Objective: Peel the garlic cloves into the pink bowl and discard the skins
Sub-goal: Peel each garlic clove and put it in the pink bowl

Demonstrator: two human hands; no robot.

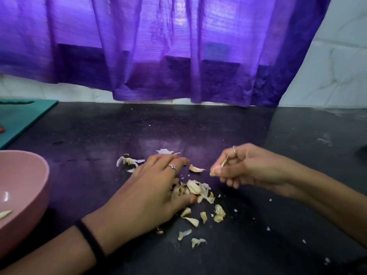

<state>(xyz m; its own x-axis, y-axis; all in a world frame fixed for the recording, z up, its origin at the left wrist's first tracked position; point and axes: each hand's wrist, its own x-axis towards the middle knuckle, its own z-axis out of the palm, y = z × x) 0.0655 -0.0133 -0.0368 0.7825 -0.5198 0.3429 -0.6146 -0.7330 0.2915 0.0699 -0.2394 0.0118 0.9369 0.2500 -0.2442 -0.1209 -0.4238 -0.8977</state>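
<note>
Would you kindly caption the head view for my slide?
Left hand gathers garlic skins on the dark counter; right hand pinches a piece.

A purple curtain [158, 46] hangs across the back of the scene, gathered in loose folds, lit from behind so its upper part glows paler than the darker band along its hem. Its lower edge ends just above the black table [198, 126], whose dark surface is speckled and slightly glossy — a purple sheen shows near its middle. Behind the curtain and to the right stands a white tiled wall [341, 66] with faint marbled veins. At the far left a teal cutting board [21, 118] lies flat on the table, its corner pointing inward — something small and red [1, 129] sits at the frame's edge on it.
</note>
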